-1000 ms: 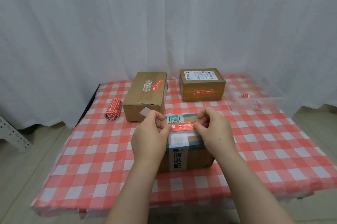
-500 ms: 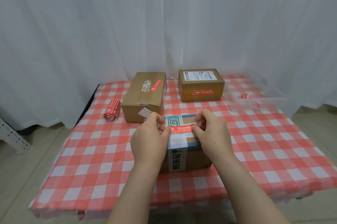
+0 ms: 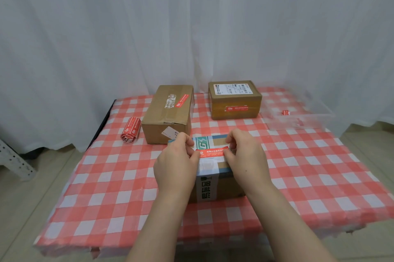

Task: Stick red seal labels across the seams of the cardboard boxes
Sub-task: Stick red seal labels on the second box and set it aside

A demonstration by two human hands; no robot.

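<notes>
left hand (image 3: 174, 163) and right hand (image 3: 245, 159) each pinch 1 end of a red label (image 3: 213, 151), held across the top of the near box (image 3: 226, 185) at frame centre (stuck down or not, i cannot tell). behind, left box (image 3: 168, 112) and right box (image 3: 234, 110) are sealed in red; a roll (image 3: 131, 130) lies centre left.

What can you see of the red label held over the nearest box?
The red seal label is a narrow paper-like strip, red with white print, with a white logo at its left end and a paler band along its lower edge. It lies level, crosswise over the pale tape on top of the nearest box. The left hand pinches its left end, the right hand its right end. Whether it is stuck down yet cannot be told.
</notes>
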